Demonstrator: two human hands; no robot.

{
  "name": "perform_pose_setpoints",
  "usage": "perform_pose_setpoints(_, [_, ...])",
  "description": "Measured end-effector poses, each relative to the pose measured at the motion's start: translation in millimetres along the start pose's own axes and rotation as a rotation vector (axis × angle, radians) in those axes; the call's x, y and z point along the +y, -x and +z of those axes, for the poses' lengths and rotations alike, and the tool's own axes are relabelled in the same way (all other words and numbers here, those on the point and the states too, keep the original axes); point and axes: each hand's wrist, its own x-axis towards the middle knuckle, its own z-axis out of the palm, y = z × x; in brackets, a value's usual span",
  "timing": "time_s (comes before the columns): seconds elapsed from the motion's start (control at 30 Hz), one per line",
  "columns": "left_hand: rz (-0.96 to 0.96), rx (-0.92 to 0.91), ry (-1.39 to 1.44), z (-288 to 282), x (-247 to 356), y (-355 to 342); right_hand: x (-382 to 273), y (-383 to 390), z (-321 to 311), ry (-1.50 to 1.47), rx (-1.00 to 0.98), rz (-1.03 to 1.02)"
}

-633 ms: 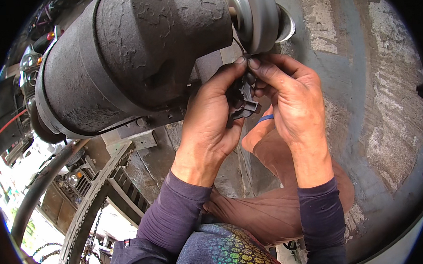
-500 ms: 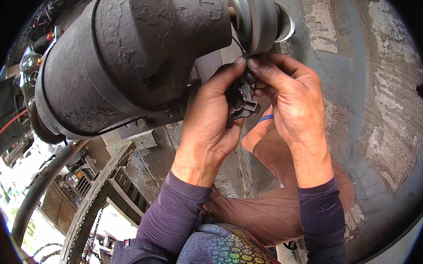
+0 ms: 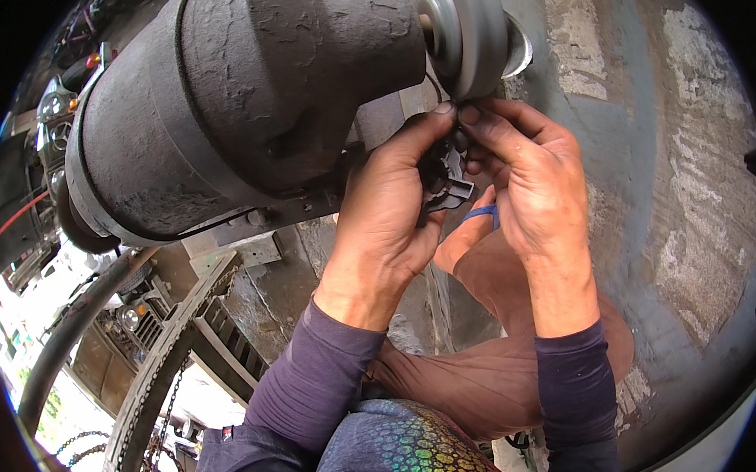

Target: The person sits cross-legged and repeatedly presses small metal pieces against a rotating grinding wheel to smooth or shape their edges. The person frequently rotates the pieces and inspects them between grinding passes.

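A dark, irregular metal part [image 3: 449, 195] with a lighter grey bracket-like edge is held between my two hands. My left hand [image 3: 382, 203] is closed round its left side, the thumb pointing up. My right hand [image 3: 536, 176] pinches its upper end from the right, thumb and fingers bent. Both thumb tips nearly meet just under the grey grinding wheel [image 3: 479, 34] of a bench grinder [image 3: 242, 89]. Whether the part touches the wheel is hidden by my fingers. Much of the part lies behind my left hand.
The grinder's large dark body fills the upper left, with a second wheel [image 3: 76, 209] at its far end. A metal frame with a chain [image 3: 159, 380] and a curved pipe [image 3: 75, 324] stand at lower left. My bent leg [image 3: 487, 367] is below my hands, over the stained floor [image 3: 618, 249].
My hands and the part have shifted slightly to the right in the picture, and the grinder with them. The grip looks the same.
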Motion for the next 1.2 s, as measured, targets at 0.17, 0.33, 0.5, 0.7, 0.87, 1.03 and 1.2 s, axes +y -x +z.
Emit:
perform_pose_setpoints(0.17, [0.003,-0.010,-0.002,-2,1,0,0,0,1,-0.004,-0.013,-0.003])
perform_pose_setpoints(0.33, [-0.015,-0.064,0.046,-9,1,0,1,0,2,0.006,-0.021,0.010])
perform_pose_setpoints(0.5, [-0.019,-0.102,0.107,-12,-1,-4,1,1,3,0.009,-0.005,0.001])
perform_pose_setpoints(0.7, [-0.045,-0.085,0.135,-15,0,-5,1,0,2,0.042,-0.025,-0.011])
perform_pose_setpoints(0.87, [-0.036,-0.101,0.136,-16,0,-6,2,0,1,0.062,-0.025,-0.022])
perform_pose_setpoints(1.03, [-0.041,-0.093,0.141,-16,-1,-7,3,-1,1,0.045,-0.027,-0.024])
perform_pose_setpoints(1.2, [-0.031,-0.089,0.088,-10,1,-5,0,1,1,0.010,-0.009,-0.004])
